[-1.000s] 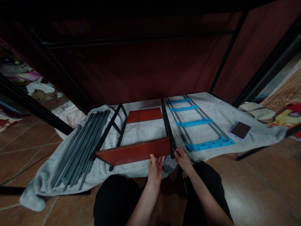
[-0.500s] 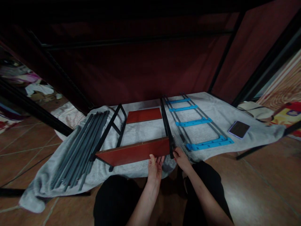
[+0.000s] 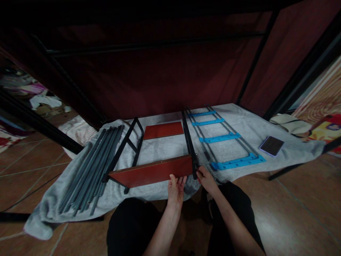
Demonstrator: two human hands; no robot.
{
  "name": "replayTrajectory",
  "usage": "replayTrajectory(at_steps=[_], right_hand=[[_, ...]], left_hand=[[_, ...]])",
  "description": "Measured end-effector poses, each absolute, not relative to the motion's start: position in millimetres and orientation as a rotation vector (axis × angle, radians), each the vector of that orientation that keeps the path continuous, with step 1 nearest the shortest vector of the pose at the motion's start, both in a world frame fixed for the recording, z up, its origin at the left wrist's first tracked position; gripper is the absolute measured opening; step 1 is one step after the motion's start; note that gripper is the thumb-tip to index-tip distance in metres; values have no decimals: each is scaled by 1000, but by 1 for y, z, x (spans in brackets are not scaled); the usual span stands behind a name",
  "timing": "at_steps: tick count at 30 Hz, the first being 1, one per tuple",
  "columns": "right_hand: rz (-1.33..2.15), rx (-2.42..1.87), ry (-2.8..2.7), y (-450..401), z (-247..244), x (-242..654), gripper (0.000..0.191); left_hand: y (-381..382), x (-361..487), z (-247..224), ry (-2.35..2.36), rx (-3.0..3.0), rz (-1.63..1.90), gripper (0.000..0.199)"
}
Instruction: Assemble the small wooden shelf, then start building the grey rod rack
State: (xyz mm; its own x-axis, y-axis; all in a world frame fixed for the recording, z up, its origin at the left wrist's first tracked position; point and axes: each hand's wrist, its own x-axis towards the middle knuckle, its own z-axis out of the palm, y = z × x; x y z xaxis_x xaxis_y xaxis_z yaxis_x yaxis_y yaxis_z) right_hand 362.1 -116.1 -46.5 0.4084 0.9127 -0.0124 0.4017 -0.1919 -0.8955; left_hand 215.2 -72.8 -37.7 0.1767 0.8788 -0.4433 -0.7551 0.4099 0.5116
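Note:
My left hand (image 3: 176, 188) grips the lower edge of a reddish-brown board (image 3: 154, 172), thumb on its face. The board spans between a black metal frame (image 3: 129, 141) on the left and a black bar (image 3: 189, 142) on the right. At the near end of that bar, my right hand (image 3: 205, 178) is closed with fingertips pressed together; what they pinch, if anything, is too small to make out. A second reddish-brown board (image 3: 163, 130) lies farther back between the two black side pieces.
Several grey tubes (image 3: 93, 170) lie left on a grey cloth (image 3: 165, 153). Right of the black bar are thin rods with blue crosspieces (image 3: 220, 138) and a dark phone-like device (image 3: 271, 146). A dark red panel (image 3: 160, 81) rises behind.

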Motion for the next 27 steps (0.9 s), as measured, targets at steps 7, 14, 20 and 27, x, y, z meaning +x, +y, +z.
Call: replayTrajectory(at_steps=[7,14,20,27], right_hand=[[580,-1923,-1232,-110,-46,362,18],[703,-1836,-1140,-113,-49,363,21],[578,-1935,-1253,-110,-49,362,19],[615,-1958,-1211,-111,-50,362,26]], left_hand=[[-73,215,-39,777,209,1167,23],[-73,216,-37,796,172,1164,21],[-73,216,-38,786,178,1171,22],[-73,216,-38,777,201,1168,22]])
